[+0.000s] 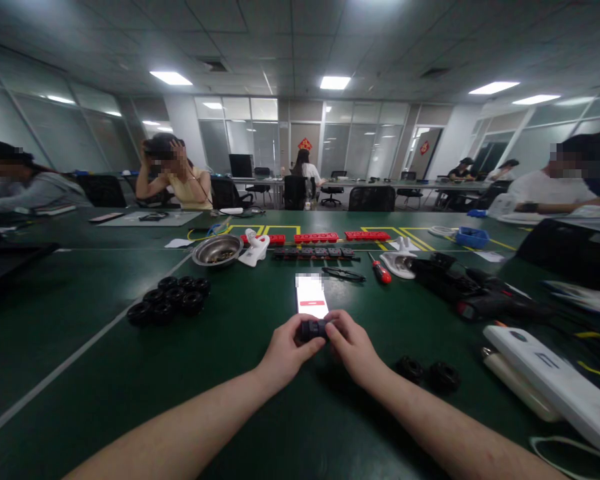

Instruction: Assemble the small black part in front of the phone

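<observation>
My left hand [286, 350] and my right hand [353, 347] meet above the green table [130, 380], both pinching a small black round part [312, 329] between the fingertips. Just beyond the part a phone [311, 296] lies flat with its screen lit. Two more black round parts [429, 373] rest on the table right of my right wrist. A cluster of several black round parts [167, 299] sits to the left.
Farther back lie a metal bowl [217, 250], a red-handled screwdriver [381, 270], black tweezers [344, 273], red and black strips [316, 237], a black power tool [473, 293] and white devices [550, 377] at right. Other people sit around the far side and both ends.
</observation>
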Demonstrator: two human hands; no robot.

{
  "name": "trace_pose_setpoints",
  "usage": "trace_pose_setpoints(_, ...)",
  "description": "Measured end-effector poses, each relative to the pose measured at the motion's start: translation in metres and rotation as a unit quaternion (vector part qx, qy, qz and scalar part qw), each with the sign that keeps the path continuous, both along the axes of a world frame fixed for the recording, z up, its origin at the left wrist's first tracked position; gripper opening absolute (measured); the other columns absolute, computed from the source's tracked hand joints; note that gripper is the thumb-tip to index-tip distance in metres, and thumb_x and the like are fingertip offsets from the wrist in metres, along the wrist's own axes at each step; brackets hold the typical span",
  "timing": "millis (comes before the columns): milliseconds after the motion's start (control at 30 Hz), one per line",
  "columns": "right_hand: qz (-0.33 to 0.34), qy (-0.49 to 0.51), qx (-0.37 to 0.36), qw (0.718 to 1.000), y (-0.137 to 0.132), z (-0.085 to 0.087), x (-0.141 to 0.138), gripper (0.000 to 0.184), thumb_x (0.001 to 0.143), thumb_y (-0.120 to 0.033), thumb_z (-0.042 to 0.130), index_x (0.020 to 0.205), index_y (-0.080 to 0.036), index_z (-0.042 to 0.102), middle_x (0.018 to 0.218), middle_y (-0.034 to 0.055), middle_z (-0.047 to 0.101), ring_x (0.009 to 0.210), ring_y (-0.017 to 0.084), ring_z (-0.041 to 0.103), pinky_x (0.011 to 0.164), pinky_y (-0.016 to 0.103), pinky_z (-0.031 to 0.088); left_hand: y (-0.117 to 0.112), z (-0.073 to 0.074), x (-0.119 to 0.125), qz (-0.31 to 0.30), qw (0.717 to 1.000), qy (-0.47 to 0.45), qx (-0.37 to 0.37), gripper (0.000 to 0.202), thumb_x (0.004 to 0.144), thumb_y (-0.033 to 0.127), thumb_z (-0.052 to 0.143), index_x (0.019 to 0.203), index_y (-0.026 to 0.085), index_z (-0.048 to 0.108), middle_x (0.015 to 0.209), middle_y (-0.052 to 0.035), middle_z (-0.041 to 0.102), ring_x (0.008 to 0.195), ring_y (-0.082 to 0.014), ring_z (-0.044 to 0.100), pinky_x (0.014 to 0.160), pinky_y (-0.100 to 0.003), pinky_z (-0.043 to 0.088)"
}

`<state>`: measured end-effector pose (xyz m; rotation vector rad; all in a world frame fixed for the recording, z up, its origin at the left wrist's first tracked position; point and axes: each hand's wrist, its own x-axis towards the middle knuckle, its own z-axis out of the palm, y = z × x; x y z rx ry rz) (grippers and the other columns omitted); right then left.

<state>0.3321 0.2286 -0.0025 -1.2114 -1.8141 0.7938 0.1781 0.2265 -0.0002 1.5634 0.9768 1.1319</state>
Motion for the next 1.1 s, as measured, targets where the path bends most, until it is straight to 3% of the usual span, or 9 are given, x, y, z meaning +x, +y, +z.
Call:
trace_pose_setpoints(100, 0.01, -0.007, -0.029, 1.0, 0.002, 0.001, 0.0, 0.019, 0.08, -0.034, 0.046, 0.081, -0.017, 0.052, 0.061, -0.0018, 0.051, 0.057, 0.012, 0.05, 0.052, 0.024, 0.041, 0.003, -0.003, -0.001, 0.007, 1.0, 0.004, -0.024, 0.031, 0.067, 0.035, 0.061, 0.089, 0.015, 0.055, 0.079, -0.0033, 0.06, 0.069, -0.0164, 0.057, 0.06, -0.026, 0.045)
trace_pose_setpoints(233, 0.026, 0.003, 0.026, 0.999, -0.002, 0.003, -0.001, 0.035, 0.069, -0.024, 0.06, 0.1, -0.02, 0.047, 0.085, 0.0012, 0.055, 0.064, 0.011, 0.051, 0.056, 0.023, 0.043, 0.009, -0.009, -0.001, 0.01, 0.996, 0.004, -0.086, 0.036, 0.076, 0.046, 0.043, 0.083, 0.012, 0.053, 0.06, -0.001, 0.056, 0.047, -0.0132, 0.054, 0.041, -0.022, 0.037)
trace_pose_setpoints(367, 0.038, 0.057, -0.04, 0.997, -0.003, 0.002, -0.003, 0.042, 0.075, -0.035, 0.051, 0.112, -0.02, 0.037, 0.095, 0.0051, 0.051, 0.062, 0.011, 0.052, 0.044, 0.021, 0.044, 0.003, 0.001, -0.001, 0.02, 0.998, 0.007, -0.053, 0.027, 0.07, 0.036, 0.056, 0.086, 0.014, 0.055, 0.073, -0.0029, 0.06, 0.063, -0.0161, 0.057, 0.055, -0.026, 0.044)
trace_pose_setpoints(500, 0.034, 0.059, -0.152, 0.986, 0.003, 0.0, -0.002, 0.034, 0.082, -0.043, 0.031, 0.093, -0.015, 0.047, 0.065, -0.0005, 0.05, 0.038, 0.008, 0.04, 0.028, 0.019, 0.033, 0.0, 0.004, -0.002, 0.012, 1.0, 0.019, 0.001, 0.028, 0.067, 0.031, 0.061, 0.09, 0.016, 0.056, 0.086, -0.0042, 0.06, 0.081, -0.0189, 0.057, 0.071, -0.029, 0.045)
trace_pose_setpoints(633, 0.053, 0.003, -0.032, 0.998, 0.002, 0.003, -0.001, 0.021, 0.075, -0.028, 0.051, 0.093, -0.017, 0.051, 0.076, 0.001, 0.055, 0.059, 0.011, 0.05, 0.051, 0.023, 0.044, 0.009, -0.005, -0.003, -0.005, 0.998, 0.014, -0.068, 0.031, 0.074, 0.04, 0.05, 0.087, 0.012, 0.056, 0.071, -0.0042, 0.059, 0.058, -0.0155, 0.057, 0.05, -0.025, 0.043)
trace_pose_setpoints(700, 0.054, -0.003, 0.02, 0.998, -0.001, 0.003, -0.002, 0.032, 0.07, -0.021, 0.057, 0.101, -0.019, 0.048, 0.09, 0.0027, 0.054, 0.072, 0.013, 0.052, 0.063, 0.026, 0.045, 0.011, -0.006, -0.003, -0.002, 0.997, 0.012, -0.077, 0.031, 0.073, 0.039, 0.051, 0.084, 0.011, 0.056, 0.068, -0.0036, 0.058, 0.054, -0.0143, 0.055, 0.047, -0.024, 0.042)
trace_pose_setpoints(833, 0.055, 0.059, -0.065, 0.995, -0.001, -0.002, -0.004, 0.042, 0.073, -0.032, 0.054, 0.109, -0.02, 0.038, 0.092, 0.0043, 0.052, 0.065, 0.013, 0.053, 0.047, 0.023, 0.046, 0.007, 0.0, -0.003, 0.007, 0.999, -0.011, -0.051, 0.026, 0.07, 0.032, 0.058, 0.088, 0.013, 0.054, 0.08, -0.0044, 0.059, 0.068, -0.0155, 0.056, 0.059, -0.025, 0.045)
trace_pose_setpoints(967, 0.071, 0.1, -0.149, 0.981, 0.004, -0.003, -0.003, 0.03, 0.081, -0.043, 0.034, 0.084, -0.016, 0.046, 0.061, -0.0021, 0.047, 0.042, 0.009, 0.043, 0.032, 0.019, 0.038, 0.008, -0.002, -0.002, 0.009, 0.997, -0.053, -0.05, 0.029, 0.068, 0.032, 0.059, 0.091, 0.015, 0.052, 0.081, -0.0032, 0.059, 0.07, -0.0154, 0.057, 0.06, -0.025, 0.045)
trace_pose_setpoints(1100, 0.058, 0.05, -0.053, 0.996, 0.003, 0.005, 0.0, 0.018, 0.077, -0.03, 0.048, 0.09, -0.018, 0.051, 0.072, 0.0004, 0.053, 0.054, 0.01, 0.048, 0.045, 0.021, 0.043, 0.015, -0.012, -0.002, -0.019, 0.994, -0.049, -0.1, 0.032, 0.072, 0.039, 0.053, 0.089, 0.011, 0.051, 0.069, -0.0039, 0.061, 0.055, -0.0147, 0.059, 0.048, -0.024, 0.042)
